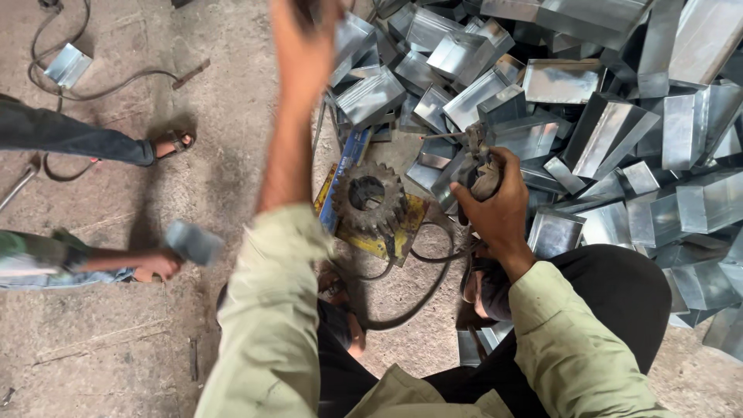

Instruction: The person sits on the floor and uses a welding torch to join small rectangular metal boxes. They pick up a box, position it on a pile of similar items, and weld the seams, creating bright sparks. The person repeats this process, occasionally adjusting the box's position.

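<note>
Right hand [495, 197], centre right of the frame, clenched around the dark metal welding electrode holder [478, 159], a thin rod projecting leftward. Left hand [306, 35], top centre, raised and blurred; its grip cannot be told. Between the arms lies a rusty toothed steel gear [370, 197] on a yellow plate [402, 232]. Folded galvanised sheet-metal boxes [588, 116] fill the upper right.

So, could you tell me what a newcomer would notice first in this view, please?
First the heap of shiny sheet-metal boxes filling the upper right of the floor. Next the rusty gear at centre, lying on a yellow and blue plate. The right hand grips a welding holder just right of the gear, while the left hand is raised, blurred, at the top edge.
</note>
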